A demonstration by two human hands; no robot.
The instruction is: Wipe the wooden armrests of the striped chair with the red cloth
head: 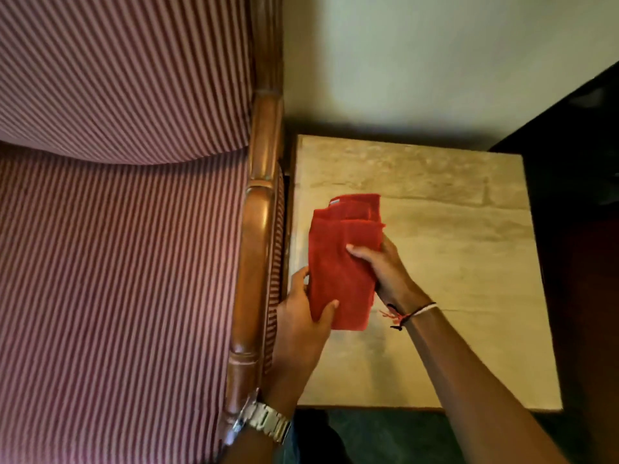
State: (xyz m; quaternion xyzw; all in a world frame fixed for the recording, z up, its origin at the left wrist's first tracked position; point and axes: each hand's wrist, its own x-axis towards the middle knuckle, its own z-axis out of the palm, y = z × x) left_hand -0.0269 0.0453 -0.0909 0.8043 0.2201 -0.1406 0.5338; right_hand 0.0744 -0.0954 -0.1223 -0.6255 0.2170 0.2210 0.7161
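Note:
The striped chair (127,262) fills the left half of the view, its red-and-pink seat and back cushion seen from above. Its polished wooden armrest (258,249) runs down the chair's right side. A folded red cloth (345,262) lies over the left part of a beige side table (469,262), just right of the armrest. My left hand (301,326) grips the cloth's lower left edge, thumb on top. My right hand (385,269) holds the cloth's right edge, thumb pressed on its top face.
The table stands against a pale wall (435,61). Dark furniture (576,195) borders the table on the right. Dark green floor (385,437) shows below the table's near edge. A metal watch (264,420) is on my left wrist, thread bands on my right.

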